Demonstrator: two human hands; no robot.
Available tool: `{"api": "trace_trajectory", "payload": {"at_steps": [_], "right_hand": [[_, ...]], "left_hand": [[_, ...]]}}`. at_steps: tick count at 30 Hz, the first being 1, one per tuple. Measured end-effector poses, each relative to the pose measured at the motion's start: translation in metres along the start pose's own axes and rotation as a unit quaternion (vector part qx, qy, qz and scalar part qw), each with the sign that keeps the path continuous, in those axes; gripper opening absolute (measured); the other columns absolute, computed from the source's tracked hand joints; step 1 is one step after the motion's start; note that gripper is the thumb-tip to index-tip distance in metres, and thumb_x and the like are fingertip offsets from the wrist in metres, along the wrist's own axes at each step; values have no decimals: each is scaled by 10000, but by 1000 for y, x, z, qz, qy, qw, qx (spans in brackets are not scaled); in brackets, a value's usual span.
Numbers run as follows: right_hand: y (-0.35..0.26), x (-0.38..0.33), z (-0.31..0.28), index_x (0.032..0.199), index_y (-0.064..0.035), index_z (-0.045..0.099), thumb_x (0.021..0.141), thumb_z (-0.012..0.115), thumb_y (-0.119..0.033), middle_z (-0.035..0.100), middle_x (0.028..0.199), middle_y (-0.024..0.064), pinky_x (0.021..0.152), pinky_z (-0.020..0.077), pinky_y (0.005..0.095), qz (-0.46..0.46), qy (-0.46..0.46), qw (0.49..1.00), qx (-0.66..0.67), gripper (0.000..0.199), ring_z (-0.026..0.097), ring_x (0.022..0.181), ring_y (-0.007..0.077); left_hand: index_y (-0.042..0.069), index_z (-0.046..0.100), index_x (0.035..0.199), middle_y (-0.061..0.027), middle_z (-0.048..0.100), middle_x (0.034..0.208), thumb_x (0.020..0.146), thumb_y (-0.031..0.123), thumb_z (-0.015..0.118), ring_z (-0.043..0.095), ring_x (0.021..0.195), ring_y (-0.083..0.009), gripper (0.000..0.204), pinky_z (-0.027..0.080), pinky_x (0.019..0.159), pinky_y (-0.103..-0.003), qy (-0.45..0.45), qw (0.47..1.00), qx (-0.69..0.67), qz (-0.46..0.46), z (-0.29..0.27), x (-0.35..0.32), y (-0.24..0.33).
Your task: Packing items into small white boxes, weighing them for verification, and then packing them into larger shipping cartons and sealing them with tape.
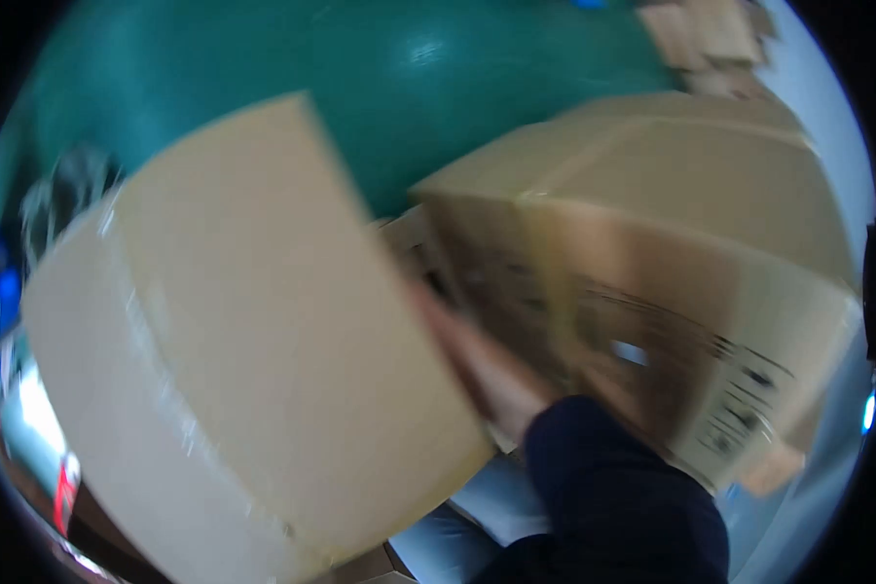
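Note:
The picture is blurred by motion. A large plain cardboard box (243, 360), sealed with clear tape, fills the left half and is tilted close to the camera. My right hand (487, 375), in a dark blue sleeve, lies against the box's right side, in the gap between it and a second box, and holds it. The fingers are partly hidden behind the box's edge. My left hand is hidden, most likely behind the box.
A second cardboard box (672, 273) with dark printed marks stands close on the right. Green floor (399, 88) lies beyond. More cardboard pieces (715, 39) sit at the top right. Blurred blue and red items (10, 302) crowd the left edge.

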State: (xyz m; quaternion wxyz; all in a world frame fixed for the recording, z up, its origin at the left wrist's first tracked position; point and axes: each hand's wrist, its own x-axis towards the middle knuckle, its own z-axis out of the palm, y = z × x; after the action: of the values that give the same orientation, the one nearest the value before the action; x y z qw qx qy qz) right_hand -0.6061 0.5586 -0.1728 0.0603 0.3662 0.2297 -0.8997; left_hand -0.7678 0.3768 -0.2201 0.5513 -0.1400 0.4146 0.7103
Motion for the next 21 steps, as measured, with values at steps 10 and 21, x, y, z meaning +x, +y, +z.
{"api": "trace_trajectory", "payload": {"at_steps": [10,21], "right_hand": [[-176,-334,235,1447,-132,412,991,377,-523,431,1443,64,1051,365,372,-258,-134,956,23,601,439,1252,196],[-176,-834,252,1324,-26,509,1005,371,-459,574,1267,125,1000,395,320,-704,87,704,29,555,521,1170,225]], "left_hand": [[48,196,1516,-180,313,1511,957,433,410,332,1385,-280,712,259,1142,-401,-335,920,188,-75,448,-202,63],[50,171,1523,-182,294,1520,943,429,421,322,1390,-282,737,257,1142,-403,-538,754,364,-102,665,-491,-25]]}}
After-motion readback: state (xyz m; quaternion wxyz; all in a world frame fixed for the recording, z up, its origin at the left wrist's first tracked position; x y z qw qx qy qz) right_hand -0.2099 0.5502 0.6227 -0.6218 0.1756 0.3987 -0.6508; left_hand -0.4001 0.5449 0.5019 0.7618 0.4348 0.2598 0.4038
